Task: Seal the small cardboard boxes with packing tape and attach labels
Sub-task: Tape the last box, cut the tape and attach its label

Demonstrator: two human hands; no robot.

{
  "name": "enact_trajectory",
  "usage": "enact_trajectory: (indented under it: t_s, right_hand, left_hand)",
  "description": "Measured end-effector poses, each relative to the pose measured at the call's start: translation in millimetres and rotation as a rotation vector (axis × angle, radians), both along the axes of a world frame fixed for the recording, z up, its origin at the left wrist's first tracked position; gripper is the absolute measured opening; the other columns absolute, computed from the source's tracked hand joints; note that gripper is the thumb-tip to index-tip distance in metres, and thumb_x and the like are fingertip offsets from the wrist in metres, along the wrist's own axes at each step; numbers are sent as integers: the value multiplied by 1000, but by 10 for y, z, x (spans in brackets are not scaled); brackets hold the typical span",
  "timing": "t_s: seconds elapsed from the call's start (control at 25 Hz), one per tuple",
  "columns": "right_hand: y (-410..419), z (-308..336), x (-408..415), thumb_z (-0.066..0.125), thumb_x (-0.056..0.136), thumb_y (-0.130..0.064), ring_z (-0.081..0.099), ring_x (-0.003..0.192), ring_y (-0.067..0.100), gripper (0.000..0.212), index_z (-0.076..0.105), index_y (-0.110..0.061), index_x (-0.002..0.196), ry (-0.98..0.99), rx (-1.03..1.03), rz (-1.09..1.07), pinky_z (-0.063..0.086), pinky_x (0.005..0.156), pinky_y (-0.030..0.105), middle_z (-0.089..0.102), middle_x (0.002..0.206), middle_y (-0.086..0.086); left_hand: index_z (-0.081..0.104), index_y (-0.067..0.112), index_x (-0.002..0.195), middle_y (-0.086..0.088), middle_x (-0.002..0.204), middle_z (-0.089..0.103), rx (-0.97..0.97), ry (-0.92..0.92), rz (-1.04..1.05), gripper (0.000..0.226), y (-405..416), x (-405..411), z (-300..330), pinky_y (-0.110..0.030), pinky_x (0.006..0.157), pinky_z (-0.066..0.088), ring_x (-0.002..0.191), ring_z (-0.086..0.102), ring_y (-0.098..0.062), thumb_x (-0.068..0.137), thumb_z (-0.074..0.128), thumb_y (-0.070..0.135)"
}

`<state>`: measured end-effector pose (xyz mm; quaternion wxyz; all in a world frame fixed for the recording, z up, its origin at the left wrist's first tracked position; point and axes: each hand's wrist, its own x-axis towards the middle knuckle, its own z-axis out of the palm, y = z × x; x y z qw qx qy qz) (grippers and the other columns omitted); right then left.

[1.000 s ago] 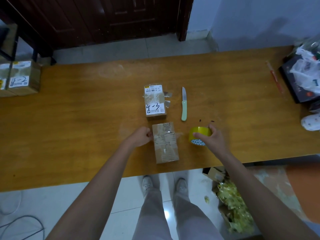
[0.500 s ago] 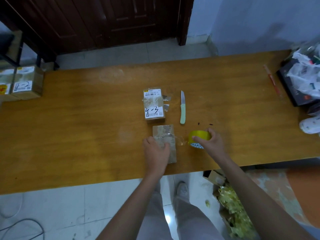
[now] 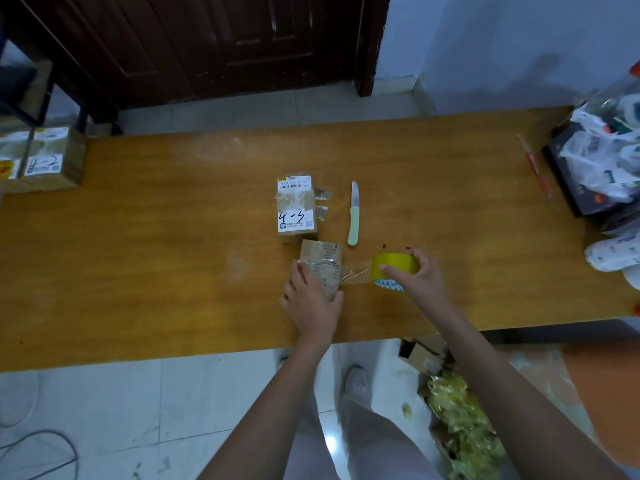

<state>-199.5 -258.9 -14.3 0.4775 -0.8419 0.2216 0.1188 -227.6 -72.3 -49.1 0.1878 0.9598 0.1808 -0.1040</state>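
A small brown cardboard box (image 3: 322, 259) lies near the table's front edge. My left hand (image 3: 310, 299) lies flat on its near half, fingers straight, pressing it down. My right hand (image 3: 419, 277) grips a yellow roll of packing tape (image 3: 391, 268) just right of the box. A clear strip of tape (image 3: 355, 275) stretches from the roll to the box's right side. Behind it sits a second box (image 3: 297, 209) with a white label marked "4-3" and loose tape tabs on its right side.
A knife (image 3: 353, 214) with a pale green handle lies right of the labelled box. Two labelled boxes (image 3: 45, 164) stand at the far left. Bags and a dark box (image 3: 602, 161) crowd the right end, beside a red pen (image 3: 535, 166). Scraps fill a carton (image 3: 457, 431) on the floor.
My left hand moved from the box's left side onto its top and now presses it. My right hand pulled the roll a little to the right, drawing out a strip of tape.
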Motion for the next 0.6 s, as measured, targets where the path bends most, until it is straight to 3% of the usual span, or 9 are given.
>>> enact_trajectory:
  t_s: [0.16,0.28,0.36,0.44,0.52,0.6]
  right_hand:
    - [-34,40,-1,82,73,-39,56,87,24,49,53,-13,103,-36,37,51,45,67,32,54,100,9]
    - [-41,69,5,82,72,-37,55,82,23,44,52,-13,93,-64,35,72,45,65,33,54,95,10]
    - [-46,46,-28,82,73,-38,55,81,23,44,53,-11,94,-71,27,79,45,66,36,54,94,10]
    - [-61,28,-60,81,73,-40,56,83,25,48,54,-11,99,-56,27,71,47,68,38,54,96,10]
    - [-75,17,-76,81,72,-41,58,86,27,50,55,-10,102,-44,45,56,50,72,42,57,99,12]
    - [-68,28,-77,81,72,-41,57,86,24,52,54,-10,104,-37,35,46,51,75,41,55,97,7]
  left_hand:
    - [10,15,155,0,162,4,16,40,-18,105,22,39,-6,-42,102,34,135,29,-29,77,66,58]
    - [5,16,155,-2,162,-4,-29,53,1,113,49,76,-22,-45,106,32,138,24,-31,74,71,58]
    - [7,8,153,-11,160,0,-121,20,82,121,69,67,-36,-48,110,31,142,20,-33,68,79,54]
    - [20,4,146,-17,154,13,-162,-57,116,113,51,29,-50,-48,108,35,138,27,-35,64,82,51]
    - [28,6,143,-14,151,24,-94,-100,85,103,15,-26,-58,-45,104,38,134,34,-32,68,79,53]
    - [24,11,148,-7,155,24,-18,-84,32,101,8,-30,-82,-43,100,36,133,34,-27,72,73,56]
